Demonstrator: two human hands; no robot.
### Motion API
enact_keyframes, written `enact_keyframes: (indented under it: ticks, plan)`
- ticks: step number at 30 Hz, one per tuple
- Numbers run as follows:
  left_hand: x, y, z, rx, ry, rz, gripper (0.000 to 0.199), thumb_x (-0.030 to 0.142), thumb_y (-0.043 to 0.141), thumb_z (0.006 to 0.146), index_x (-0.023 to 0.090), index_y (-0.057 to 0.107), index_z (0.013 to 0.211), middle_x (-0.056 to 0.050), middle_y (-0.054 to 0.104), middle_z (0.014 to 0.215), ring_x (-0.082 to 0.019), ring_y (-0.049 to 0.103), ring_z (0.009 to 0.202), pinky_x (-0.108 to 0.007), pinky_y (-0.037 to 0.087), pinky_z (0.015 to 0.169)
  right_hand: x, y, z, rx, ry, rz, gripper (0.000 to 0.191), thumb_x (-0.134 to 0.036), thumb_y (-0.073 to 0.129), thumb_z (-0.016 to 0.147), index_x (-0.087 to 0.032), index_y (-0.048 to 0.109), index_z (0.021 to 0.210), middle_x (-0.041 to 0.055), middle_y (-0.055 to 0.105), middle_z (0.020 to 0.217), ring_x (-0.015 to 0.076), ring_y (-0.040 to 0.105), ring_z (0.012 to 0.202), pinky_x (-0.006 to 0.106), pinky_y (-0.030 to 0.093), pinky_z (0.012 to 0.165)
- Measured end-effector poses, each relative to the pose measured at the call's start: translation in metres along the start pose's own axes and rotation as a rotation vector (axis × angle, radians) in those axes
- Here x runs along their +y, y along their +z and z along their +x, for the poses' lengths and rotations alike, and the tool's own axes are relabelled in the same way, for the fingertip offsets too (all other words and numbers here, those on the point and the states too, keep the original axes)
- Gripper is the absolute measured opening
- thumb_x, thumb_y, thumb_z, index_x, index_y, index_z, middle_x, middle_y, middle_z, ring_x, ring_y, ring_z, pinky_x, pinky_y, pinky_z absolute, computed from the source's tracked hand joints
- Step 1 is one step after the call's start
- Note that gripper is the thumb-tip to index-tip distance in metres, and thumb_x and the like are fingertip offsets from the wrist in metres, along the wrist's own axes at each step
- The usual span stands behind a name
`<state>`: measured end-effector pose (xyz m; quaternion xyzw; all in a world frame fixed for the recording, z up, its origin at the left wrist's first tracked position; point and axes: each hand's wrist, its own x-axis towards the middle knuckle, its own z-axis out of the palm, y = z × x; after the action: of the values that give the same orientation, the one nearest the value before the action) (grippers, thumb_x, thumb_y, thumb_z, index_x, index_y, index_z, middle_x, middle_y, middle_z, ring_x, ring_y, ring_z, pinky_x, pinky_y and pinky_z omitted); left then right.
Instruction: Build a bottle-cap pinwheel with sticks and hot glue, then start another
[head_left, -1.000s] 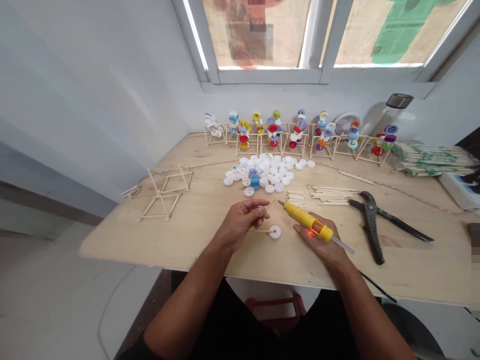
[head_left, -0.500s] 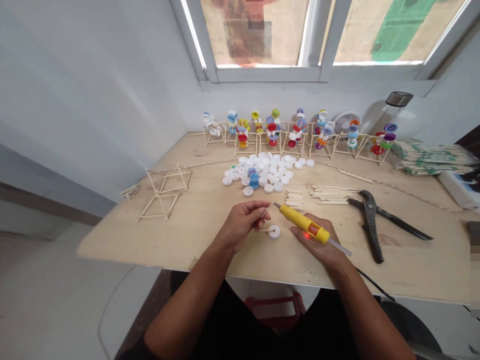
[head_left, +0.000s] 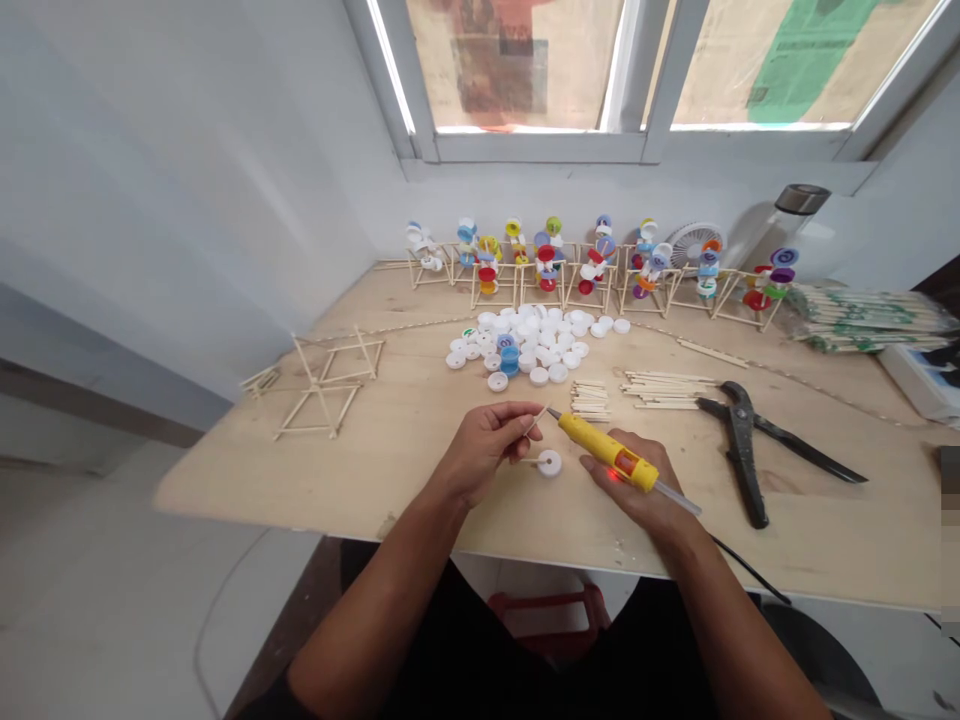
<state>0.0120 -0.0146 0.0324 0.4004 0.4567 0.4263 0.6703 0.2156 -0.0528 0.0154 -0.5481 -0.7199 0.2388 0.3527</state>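
Note:
My left hand point(head_left: 487, 448) pinches a short wooden stick point(head_left: 538, 418) between thumb and fingers. Wrapped round a yellow hot glue gun point(head_left: 600, 445) is my right hand point(head_left: 649, 485); a clear glue stick point(head_left: 677, 497) pokes out of its rear, and a red light glows by the palm. The nozzle tip is at the upper end of the held stick. On the table just below lies a white bottle cap point(head_left: 550, 463) with a stick running from it toward my left hand. Behind the hands sits a pile of white caps point(head_left: 536, 335), with a blue cap point(head_left: 509, 360) at its front.
Short sticks point(head_left: 590, 401) and longer sticks point(head_left: 667, 389) lie beyond the glue gun. Black-handled pliers point(head_left: 742, 450) rest at right. Stick frames point(head_left: 319, 405) stand at left. Cap wheels on frames point(head_left: 547, 270) line the back, near a bottle point(head_left: 784, 225) and a small fan point(head_left: 694, 245).
Both hands, the stick and the glue gun keep almost the same place. The whole view has shifted very slightly.

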Motion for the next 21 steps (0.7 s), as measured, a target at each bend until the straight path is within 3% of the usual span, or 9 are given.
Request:
enact_keyframes:
  ticks: [21]
  plan:
    - [0.0012, 0.0012, -0.0011, -0.002, -0.009, 0.005, 0.029, 0.026, 0.072, 0.066, 0.012, 0.069, 0.092, -0.002, 0.063, 0.066, -0.005, 0.046, 0.047, -0.021, 0.032, 0.047, -0.0011, -0.0005, 0.0006, 0.062, -0.008, -0.062, 0.032, -0.037, 0.057, 0.081, -0.023, 0.038, 0.059, -0.004, 0.046, 0.054, 0.0127, 0.046, 0.05, 0.026, 0.035, 0.05]
